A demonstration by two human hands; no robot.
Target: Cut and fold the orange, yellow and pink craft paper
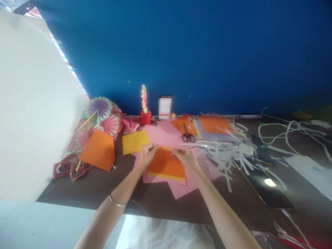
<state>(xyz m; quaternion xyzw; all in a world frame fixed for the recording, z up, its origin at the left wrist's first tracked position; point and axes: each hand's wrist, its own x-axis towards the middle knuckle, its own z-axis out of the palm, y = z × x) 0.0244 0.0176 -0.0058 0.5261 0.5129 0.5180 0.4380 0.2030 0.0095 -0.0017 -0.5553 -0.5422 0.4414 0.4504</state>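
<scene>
An orange sheet of paper (167, 164) lies in front of me over a yellow sheet, whose edge (168, 176) shows along the near side. At its far left corner my left hand (147, 156) is closed, thumb and fingers pinched at the paper. My right hand (186, 157) pinches the far edge near the right corner. Pink sheets (178, 189) are spread beneath. A yellow sheet (135, 141) lies just beyond my left hand. Black-handled scissors (188, 137) rest on papers beyond my right hand. Motion blur softens my fingertips.
Shredded white paper strips (220, 154) heap up to the right, near a dark tablet-like device (267, 188) and white cables (287, 133). At left are folded paper fans (98, 109) and an orange sheet (100, 150). A red pot (145, 117) stands against the blue wall (194, 52).
</scene>
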